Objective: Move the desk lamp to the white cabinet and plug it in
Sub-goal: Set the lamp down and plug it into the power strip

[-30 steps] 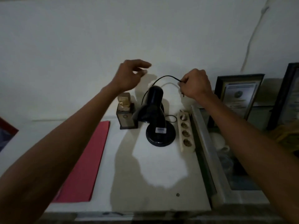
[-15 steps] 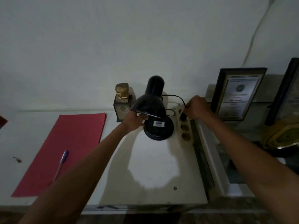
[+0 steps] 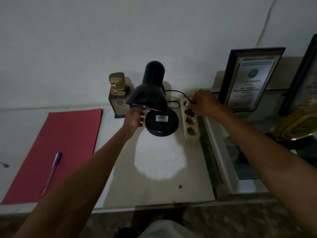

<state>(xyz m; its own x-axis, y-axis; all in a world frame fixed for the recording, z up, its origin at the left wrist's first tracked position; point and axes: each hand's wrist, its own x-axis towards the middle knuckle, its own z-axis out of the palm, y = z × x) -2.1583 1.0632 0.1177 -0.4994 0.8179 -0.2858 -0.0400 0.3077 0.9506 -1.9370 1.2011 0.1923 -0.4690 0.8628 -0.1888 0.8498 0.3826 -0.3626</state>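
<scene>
A black desk lamp [image 3: 153, 90] stands lit on the white cabinet top [image 3: 154, 182], throwing a bright patch in front of its round base [image 3: 162, 125]. My left hand [image 3: 134, 118] reaches under the rim of the shade, at the left of the base; its grip is hidden by the shade. A cream power strip [image 3: 189, 121] lies right of the base. My right hand [image 3: 203, 103] holds the lamp's black plug [image 3: 190, 112] at a socket near the strip's far end. The black cord [image 3: 175, 91] loops from the lamp to that hand.
A small trophy [image 3: 119, 95] stands left of the lamp by the wall. A red folder [image 3: 68, 145] with a purple pen [image 3: 52, 170] lies at the left. Framed certificates [image 3: 249, 78] lean at the right, above a glass-topped case [image 3: 223, 152].
My right hand has come down from mid-air with the cord and put the plug at the power strip. My left hand dropped to the lamp's shade and base. The view shifted slightly.
</scene>
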